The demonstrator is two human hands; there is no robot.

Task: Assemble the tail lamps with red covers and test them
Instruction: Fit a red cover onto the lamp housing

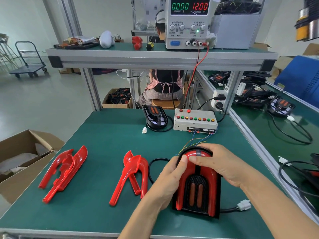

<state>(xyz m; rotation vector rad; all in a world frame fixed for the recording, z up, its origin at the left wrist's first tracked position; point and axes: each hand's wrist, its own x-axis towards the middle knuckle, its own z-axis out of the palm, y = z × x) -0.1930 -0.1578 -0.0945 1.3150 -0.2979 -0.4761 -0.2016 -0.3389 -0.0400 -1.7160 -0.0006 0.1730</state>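
Tail lamp: the tail lamp (196, 185) lies flat on the green bench (107, 135) at the near right, its rounded end pointing away, red covers already sitting on both sides of its black body.
Left hand: the left hand (170, 180) grips the lamp's left flank, thumb pressed on the red cover near the rounded end.
Right hand: the right hand (217, 163) is curled over the far rounded end, fingertips pressing down on the red top; whether the cover is fully seated under them I can't quite tell.
Lamp lead: a black cable runs from the lamp's near right corner to a white connector (244, 204) lying loose on the mat.
Spare covers: two red covers (63, 171) lie stacked at the near left, and another pair of red pieces (133, 175) sits just left of the left hand.
Second lamp: a bare black lamp body (156, 117) rests at the far middle of the bench, its small white plug (144, 130) beside it.
Test box: a grey test box (195, 120) with rows of red, green and yellow buttons stands right of that lamp, thin coloured wires trailing toward the hands.
Power supply: the power supply (188, 23) on the upper shelf reads 0.000 and 12.00.
Cardboard box: an open cardboard box (22, 152) stands off the bench's left edge.
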